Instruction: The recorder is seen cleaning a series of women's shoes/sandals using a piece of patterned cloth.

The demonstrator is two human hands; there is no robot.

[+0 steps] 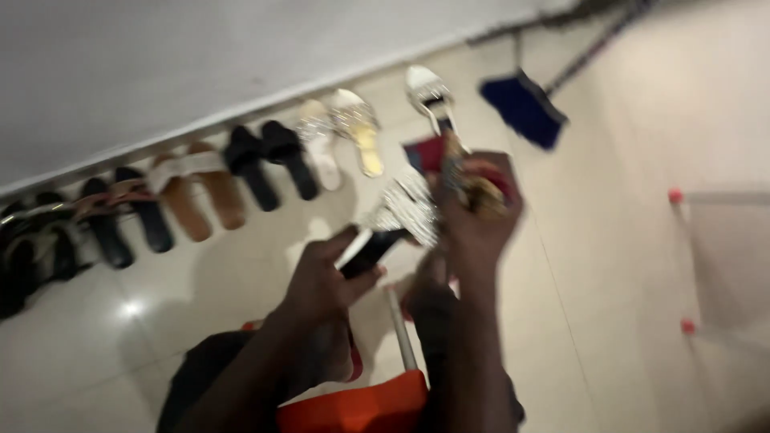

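The picture is blurred by motion. My left hand (pixel 329 277) grips the dark sole of a sandal with a sparkly silver strap (pixel 397 216), held up over the floor. My right hand (pixel 477 216) is closed around a red and gold shoe (pixel 473 180) just to the right of it. The two shoes nearly touch in the middle of the view.
A row of sandals and slippers lines the wall: black ones (pixel 269 160), brown ones (pixel 196 192), a silver and gold pair (pixel 341 136), and a white heeled shoe (pixel 429 92). A blue broom (pixel 525 108) lies at the top right. An orange object (pixel 353 409) sits below my arms.
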